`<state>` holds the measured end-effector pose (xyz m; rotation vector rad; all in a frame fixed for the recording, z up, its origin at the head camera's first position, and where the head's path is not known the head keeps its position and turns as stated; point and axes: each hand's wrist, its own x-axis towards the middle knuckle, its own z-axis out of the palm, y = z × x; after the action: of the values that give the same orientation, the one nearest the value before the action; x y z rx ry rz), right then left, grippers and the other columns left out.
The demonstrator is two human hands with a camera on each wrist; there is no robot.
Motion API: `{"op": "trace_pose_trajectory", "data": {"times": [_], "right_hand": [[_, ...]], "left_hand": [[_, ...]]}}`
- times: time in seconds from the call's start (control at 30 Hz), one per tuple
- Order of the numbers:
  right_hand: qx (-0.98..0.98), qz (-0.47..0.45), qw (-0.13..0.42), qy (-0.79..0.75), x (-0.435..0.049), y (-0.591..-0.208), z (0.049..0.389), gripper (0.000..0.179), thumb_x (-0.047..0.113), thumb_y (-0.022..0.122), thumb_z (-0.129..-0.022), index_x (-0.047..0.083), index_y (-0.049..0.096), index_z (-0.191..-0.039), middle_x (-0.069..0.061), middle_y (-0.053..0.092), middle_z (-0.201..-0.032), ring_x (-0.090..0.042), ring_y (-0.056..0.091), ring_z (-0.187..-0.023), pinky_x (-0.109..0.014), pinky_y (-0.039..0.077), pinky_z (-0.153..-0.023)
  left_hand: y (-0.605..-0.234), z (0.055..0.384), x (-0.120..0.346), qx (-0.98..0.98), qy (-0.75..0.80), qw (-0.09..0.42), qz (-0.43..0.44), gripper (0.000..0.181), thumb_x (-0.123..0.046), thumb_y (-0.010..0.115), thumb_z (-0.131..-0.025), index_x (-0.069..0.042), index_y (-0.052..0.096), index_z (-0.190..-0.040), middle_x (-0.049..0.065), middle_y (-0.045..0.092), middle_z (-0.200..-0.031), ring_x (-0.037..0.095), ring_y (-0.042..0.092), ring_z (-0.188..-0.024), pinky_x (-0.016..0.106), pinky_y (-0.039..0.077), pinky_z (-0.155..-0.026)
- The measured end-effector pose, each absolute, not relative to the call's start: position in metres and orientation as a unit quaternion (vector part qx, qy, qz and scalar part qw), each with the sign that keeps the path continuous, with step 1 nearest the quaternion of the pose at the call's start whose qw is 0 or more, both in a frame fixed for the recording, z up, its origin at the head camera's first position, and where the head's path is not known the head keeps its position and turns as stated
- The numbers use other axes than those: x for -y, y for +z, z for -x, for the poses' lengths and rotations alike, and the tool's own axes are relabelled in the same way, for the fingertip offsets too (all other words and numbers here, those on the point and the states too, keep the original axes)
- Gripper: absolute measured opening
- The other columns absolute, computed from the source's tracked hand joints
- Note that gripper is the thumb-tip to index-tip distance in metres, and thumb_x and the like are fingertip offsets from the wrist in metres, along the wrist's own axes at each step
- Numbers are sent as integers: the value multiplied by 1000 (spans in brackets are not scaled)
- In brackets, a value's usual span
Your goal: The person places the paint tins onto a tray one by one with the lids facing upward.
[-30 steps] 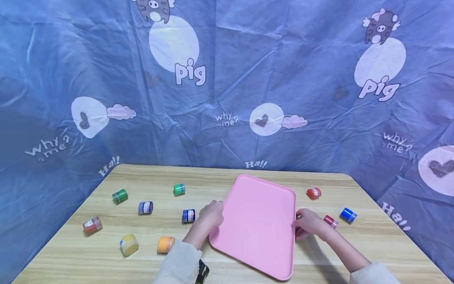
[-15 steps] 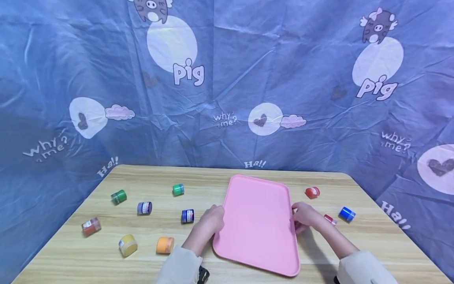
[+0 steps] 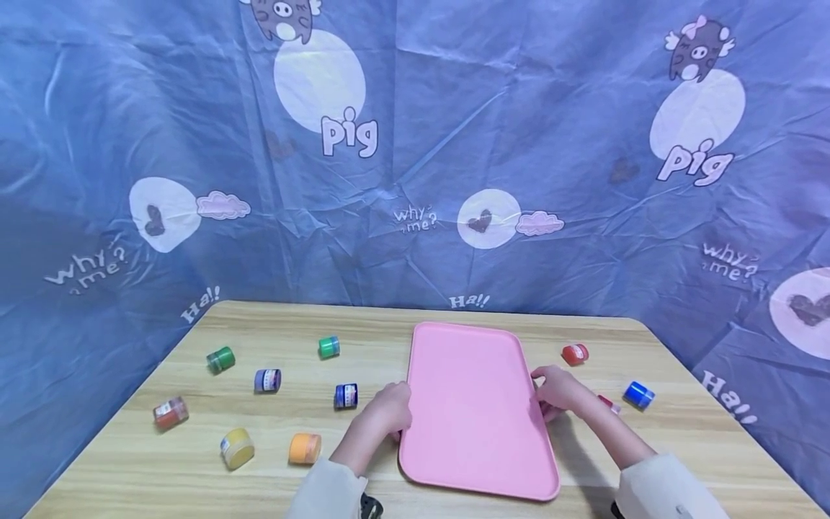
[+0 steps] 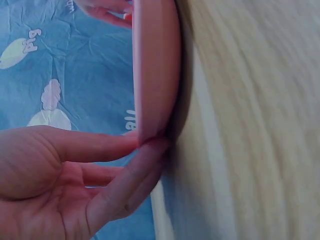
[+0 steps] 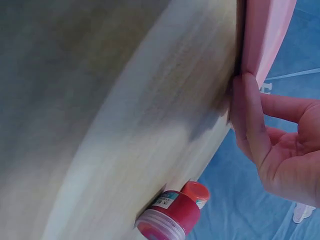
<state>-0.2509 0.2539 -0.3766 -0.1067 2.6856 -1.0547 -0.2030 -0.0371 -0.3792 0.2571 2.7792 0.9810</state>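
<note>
A pink rectangular tray (image 3: 476, 411) lies on the wooden table, its far end angled slightly left. My left hand (image 3: 385, 412) pinches the tray's left rim; in the left wrist view the thumb (image 4: 102, 146) is on the rim's upper side and the fingers reach under its edge. On the opposite long side, my right hand (image 3: 563, 391) holds the right rim in the same way, fingertips (image 5: 246, 85) at the underside. A red jar (image 3: 608, 404), partly hidden by the right wrist, lies on its side close by. The tray holds nothing.
Left of the tray lie several small paint jars, among them an orange jar (image 3: 305, 448), a yellow jar (image 3: 237, 448) and a dark blue jar (image 3: 346, 396). To the right are a red-orange jar (image 3: 575, 354) and a blue jar (image 3: 639, 395). A blue printed curtain (image 3: 415, 158) hangs behind the table.
The tray has turned counterclockwise, its far end moving left and its near end right, with both hands on its rims. The right hand has shifted slightly left. The jars stay put.
</note>
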Motion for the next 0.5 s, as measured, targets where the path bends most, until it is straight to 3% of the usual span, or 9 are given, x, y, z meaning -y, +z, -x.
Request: {"op": "trace_pose_trajectory", "data": {"times": [0.37, 0.5], "right_hand": [[-900, 52, 131, -412, -255, -381, 232, 52, -14, 54, -70, -21, 37, -118, -15, 55, -76, -30, 63, -56, -37, 54, -49], [-895, 62, 133, -420, -255, -381, 235, 51, -14, 54, -70, -20, 38, -119, -14, 56, -77, -29, 63, -58, -38, 54, -49]], "left_hand": [[-384, 210, 43, -902, 411, 101, -79, 39, 27, 48, -66, 16, 48, -104, 28, 52, -84, 24, 56, -42, 27, 48, -37], [-379, 206, 41, -903, 406, 128, -59, 56, 27, 50, -69, 19, 38, -123, 36, 51, -98, 24, 57, -43, 28, 49, -39]]}}
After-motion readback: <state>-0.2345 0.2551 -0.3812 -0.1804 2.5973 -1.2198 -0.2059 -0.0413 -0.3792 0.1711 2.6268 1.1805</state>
